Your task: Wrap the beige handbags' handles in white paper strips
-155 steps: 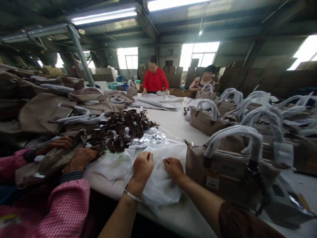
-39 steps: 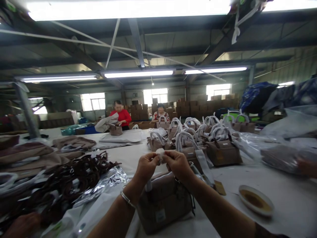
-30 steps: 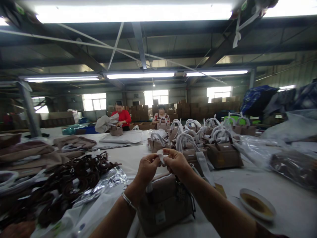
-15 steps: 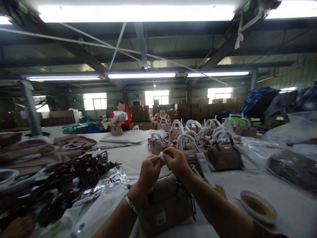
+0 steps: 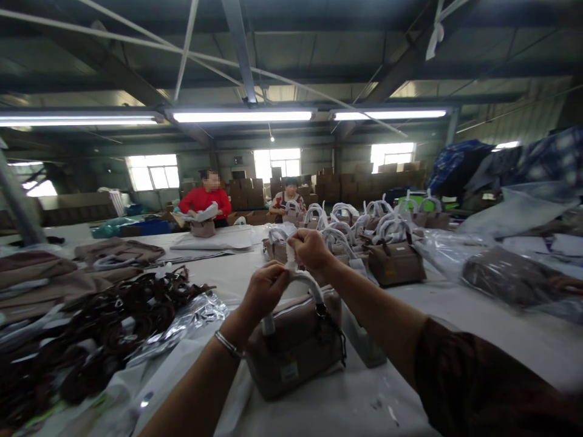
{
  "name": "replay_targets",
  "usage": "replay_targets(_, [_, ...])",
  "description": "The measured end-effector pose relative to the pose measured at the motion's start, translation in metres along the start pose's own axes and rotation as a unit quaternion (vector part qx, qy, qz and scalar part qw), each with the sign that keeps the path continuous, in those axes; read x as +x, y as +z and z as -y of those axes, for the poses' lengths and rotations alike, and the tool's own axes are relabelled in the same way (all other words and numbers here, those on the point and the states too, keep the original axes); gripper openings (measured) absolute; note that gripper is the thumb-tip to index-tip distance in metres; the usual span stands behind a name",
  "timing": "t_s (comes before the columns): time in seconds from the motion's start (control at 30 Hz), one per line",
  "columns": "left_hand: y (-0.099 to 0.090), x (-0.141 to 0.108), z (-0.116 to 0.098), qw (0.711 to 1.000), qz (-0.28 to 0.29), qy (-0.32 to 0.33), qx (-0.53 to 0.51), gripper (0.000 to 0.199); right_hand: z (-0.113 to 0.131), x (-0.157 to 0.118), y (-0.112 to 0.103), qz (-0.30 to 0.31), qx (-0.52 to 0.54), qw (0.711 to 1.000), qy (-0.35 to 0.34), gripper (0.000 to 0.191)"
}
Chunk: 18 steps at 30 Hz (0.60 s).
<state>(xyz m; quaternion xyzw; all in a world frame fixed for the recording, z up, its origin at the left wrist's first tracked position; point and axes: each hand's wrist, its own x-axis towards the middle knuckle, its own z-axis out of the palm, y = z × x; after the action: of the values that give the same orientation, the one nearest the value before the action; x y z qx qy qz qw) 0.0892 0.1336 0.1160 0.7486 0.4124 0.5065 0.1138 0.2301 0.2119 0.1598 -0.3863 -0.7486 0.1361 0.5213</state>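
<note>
A taupe handbag (image 5: pixel 296 346) stands upright on the table in front of me, with a small pale label low on its front. Its arched handle (image 5: pixel 310 281) is wrapped in white, and dark straps hang at its right side. My left hand (image 5: pixel 266 290) is closed in a pinch at the top of that handle. Just above, my right hand (image 5: pixel 312 249) pinches the upper end of a white wrapping strip (image 5: pixel 290 256). The strip runs down, twisted, to the left fingertips and the handle. My fingers hide exactly where it joins.
Several handbags with white-wrapped handles (image 5: pixel 395 261) stand behind, to the right. Dark brown straps (image 5: pixel 132 321) lie heaped on the left beside crinkled clear plastic (image 5: pixel 195 315). A plastic-covered bag (image 5: pixel 505 276) lies far right. Across the table are two people, one in a red top (image 5: pixel 206 201).
My right hand has moved up from my left, drawing the white strip out between them. The view has shifted, and the handbag's handle now shows below my hands.
</note>
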Motion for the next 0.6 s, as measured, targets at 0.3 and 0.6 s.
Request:
replay_targets(0.3, [0.006, 0.008, 0.004, 0.999, -0.001, 0.027, 0.022, 0.017, -0.009, 0.006, 0.005, -0.004, 0.001, 1.000, 0.010, 0.016])
replay_targets(0.6, [-0.013, 0.001, 0.016, 0.994, 0.099, -0.020, -0.035, 0.024, -0.048, 0.002, 0.006, -0.003, 0.047, 0.996, 0.074, 0.024])
